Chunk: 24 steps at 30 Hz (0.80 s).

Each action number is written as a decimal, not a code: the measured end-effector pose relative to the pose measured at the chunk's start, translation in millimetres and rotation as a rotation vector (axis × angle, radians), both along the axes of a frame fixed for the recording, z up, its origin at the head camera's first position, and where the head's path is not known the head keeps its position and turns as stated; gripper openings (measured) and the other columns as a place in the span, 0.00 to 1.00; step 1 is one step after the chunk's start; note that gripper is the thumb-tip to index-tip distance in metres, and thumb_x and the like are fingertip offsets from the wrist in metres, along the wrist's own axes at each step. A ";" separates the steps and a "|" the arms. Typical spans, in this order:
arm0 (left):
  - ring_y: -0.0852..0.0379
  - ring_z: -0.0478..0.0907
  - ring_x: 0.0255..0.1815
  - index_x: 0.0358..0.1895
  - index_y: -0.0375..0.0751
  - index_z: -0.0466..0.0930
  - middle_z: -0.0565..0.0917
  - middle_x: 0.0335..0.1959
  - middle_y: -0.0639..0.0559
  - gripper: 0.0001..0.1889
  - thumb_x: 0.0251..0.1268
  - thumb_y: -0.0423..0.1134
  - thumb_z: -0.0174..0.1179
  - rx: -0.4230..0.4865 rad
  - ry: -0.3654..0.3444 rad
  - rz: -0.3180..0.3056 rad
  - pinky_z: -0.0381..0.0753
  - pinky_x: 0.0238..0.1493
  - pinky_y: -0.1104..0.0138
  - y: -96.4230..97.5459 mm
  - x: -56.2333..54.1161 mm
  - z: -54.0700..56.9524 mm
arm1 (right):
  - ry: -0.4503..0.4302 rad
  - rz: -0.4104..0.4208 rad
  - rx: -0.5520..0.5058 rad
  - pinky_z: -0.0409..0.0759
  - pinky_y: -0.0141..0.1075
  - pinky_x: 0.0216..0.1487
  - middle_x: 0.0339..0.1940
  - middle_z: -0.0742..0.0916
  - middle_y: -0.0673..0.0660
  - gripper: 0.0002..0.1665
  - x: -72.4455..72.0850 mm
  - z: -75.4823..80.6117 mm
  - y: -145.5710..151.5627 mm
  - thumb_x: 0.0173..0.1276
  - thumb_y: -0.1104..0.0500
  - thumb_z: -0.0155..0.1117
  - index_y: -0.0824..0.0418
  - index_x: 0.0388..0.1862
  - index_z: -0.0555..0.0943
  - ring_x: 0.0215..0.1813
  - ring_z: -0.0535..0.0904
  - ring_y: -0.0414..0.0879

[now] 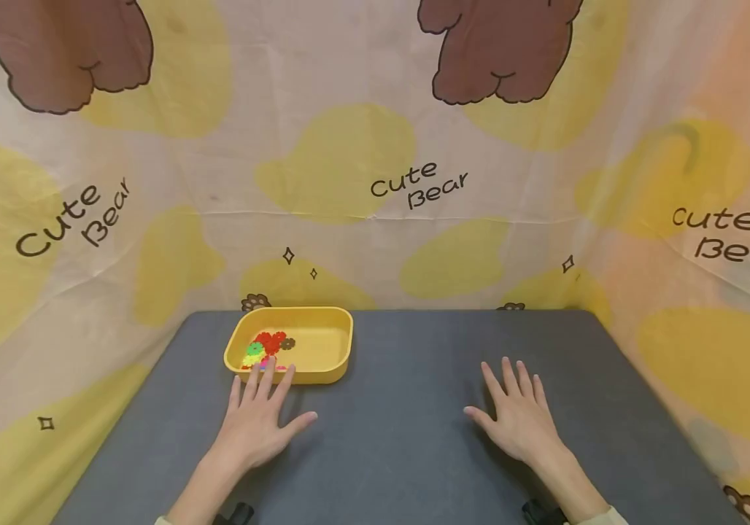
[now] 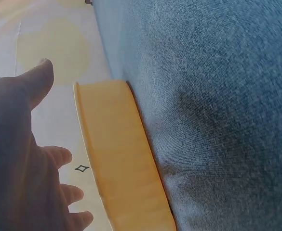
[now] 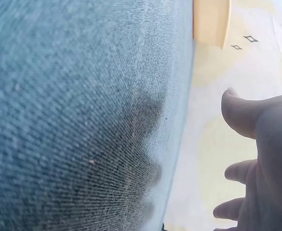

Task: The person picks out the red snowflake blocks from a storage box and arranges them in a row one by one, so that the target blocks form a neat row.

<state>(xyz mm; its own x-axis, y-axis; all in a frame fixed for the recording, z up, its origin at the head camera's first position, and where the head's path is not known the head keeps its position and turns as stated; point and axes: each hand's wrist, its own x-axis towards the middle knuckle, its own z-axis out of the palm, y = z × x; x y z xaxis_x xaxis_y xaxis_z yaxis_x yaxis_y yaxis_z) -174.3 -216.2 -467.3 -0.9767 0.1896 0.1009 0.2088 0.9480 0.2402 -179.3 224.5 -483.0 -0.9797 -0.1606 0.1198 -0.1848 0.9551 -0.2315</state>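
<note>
A yellow plastic tray [image 1: 319,377] stands at the back left of the table. In its left half lie several small flower-shaped pieces [image 1: 270,343] in red, green, yellow, pink and dark brown. My left hand [image 1: 255,423] is spread palm down just in front of the tray, its fingertips overlapping the near rim in the head view. The left wrist view shows the tray's side wall [image 2: 124,154] beyond that hand's fingers. Over the right part of the table my right hand [image 1: 519,419] is held with straight, spread fingers and holds nothing. Its shadow falls on the table beneath.
The table has a dark blue-grey cloth top [image 1: 401,408]. Behind and on both sides hangs a pale curtain [image 1: 349,240] printed with yellow patches, bears and lettering. Dark straps [image 1: 542,512] are at both wrists.
</note>
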 end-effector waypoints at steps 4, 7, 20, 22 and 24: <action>0.31 0.42 0.81 0.81 0.47 0.56 0.49 0.82 0.35 0.50 0.64 0.76 0.51 0.009 -0.007 -0.002 0.30 0.74 0.34 0.6 -2.1 1.2 | -0.002 -0.005 -0.001 0.41 0.68 0.75 0.81 0.55 0.72 0.53 -0.8 0.6 -3.2 0.71 0.29 0.57 0.58 0.83 0.57 0.80 0.44 0.73; 0.30 0.43 0.81 0.81 0.47 0.55 0.50 0.82 0.35 0.50 0.65 0.75 0.52 0.004 -0.007 -0.001 0.30 0.74 0.33 1.3 -3.2 1.9 | 0.003 0.009 -0.009 0.40 0.67 0.75 0.81 0.54 0.72 0.53 -2.8 1.7 -7.1 0.71 0.29 0.56 0.58 0.83 0.56 0.81 0.43 0.72; 0.31 0.42 0.81 0.81 0.45 0.56 0.51 0.81 0.34 0.48 0.67 0.74 0.50 0.004 0.008 0.026 0.35 0.74 0.33 -9.6 2.3 3.8 | 0.021 0.076 -0.021 0.43 0.66 0.76 0.81 0.57 0.71 0.50 -13.0 3.1 -40.8 0.72 0.32 0.58 0.57 0.82 0.58 0.82 0.44 0.69; 0.31 0.41 0.81 0.81 0.46 0.55 0.49 0.82 0.34 0.48 0.67 0.74 0.49 0.004 0.000 0.030 0.34 0.74 0.33 -14.0 1.6 3.5 | 0.025 0.087 -0.024 0.44 0.65 0.77 0.81 0.58 0.71 0.50 -14.9 2.0 -47.4 0.72 0.32 0.58 0.57 0.82 0.58 0.82 0.45 0.69; 0.30 0.41 0.81 0.81 0.46 0.56 0.49 0.82 0.34 0.48 0.67 0.74 0.49 -0.002 0.002 0.037 0.35 0.74 0.33 -18.9 0.5 4.5 | 0.032 0.101 -0.033 0.46 0.65 0.77 0.81 0.58 0.71 0.50 -18.1 1.9 -54.5 0.73 0.32 0.58 0.57 0.82 0.58 0.82 0.46 0.68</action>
<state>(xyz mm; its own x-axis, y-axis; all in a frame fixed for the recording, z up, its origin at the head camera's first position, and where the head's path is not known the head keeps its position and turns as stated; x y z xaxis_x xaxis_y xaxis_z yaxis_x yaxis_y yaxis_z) -173.8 -235.1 -462.8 -0.9828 0.1536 0.1025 0.1741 0.9556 0.2376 -197.4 170.0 -481.0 -0.9545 -0.2533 0.1572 -0.2871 0.9233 -0.2550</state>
